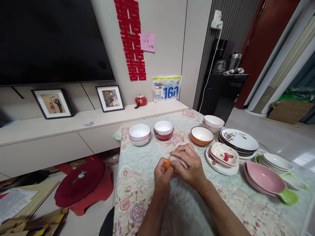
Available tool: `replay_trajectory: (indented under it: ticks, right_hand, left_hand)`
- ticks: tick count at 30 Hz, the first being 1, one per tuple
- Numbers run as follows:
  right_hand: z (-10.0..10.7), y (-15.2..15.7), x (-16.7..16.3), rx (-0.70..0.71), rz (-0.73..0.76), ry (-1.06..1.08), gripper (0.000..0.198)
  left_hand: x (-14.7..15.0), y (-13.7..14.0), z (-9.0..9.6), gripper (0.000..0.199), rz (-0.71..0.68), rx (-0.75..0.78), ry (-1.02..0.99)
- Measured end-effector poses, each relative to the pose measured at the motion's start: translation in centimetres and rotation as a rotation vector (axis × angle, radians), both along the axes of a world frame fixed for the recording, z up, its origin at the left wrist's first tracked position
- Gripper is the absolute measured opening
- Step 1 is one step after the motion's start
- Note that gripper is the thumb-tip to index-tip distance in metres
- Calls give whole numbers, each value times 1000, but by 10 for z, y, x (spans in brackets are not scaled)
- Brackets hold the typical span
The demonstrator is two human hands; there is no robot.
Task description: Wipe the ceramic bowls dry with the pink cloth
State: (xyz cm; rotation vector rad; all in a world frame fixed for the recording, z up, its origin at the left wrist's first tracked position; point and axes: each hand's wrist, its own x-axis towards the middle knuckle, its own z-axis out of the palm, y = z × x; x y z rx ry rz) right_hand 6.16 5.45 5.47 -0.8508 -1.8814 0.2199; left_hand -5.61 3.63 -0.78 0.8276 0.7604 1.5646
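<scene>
Over the near middle of the table, my left hand (162, 175) is closed on an orange bowl (167, 164), mostly hidden by my fingers. My right hand (190, 164) grips a pale cloth (179, 160) and presses it against the bowl. Just beyond my hands stands another orange bowl (202, 135) with a white inside and dark rim. Two small bowl stacks sit farther back: white bowls (139, 132) with pink rims, and a white bowl (163, 127) on top of a red one.
Along the right lie stacked white bowls (213, 122), dark-edged plates (238, 139), rectangular dishes (225, 154) on white plates, pink leaf-handled dishes (265, 177) and small white dishes (279, 162). A flowered tablecloth (137, 186) covers the table. A red stool (81, 183) stands at left.
</scene>
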Motion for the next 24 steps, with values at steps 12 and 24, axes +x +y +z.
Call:
replay_trajectory:
  ticks: [12,24]
  right_hand:
    - [-35,36,21,-417,-280,411,36]
    - [-22,2,-16,234,-56,-129,24]
  left_hand:
    - [6,-3,7,33,52,-44,-18]
    - [4,-3,13,29,57,-95,-250]
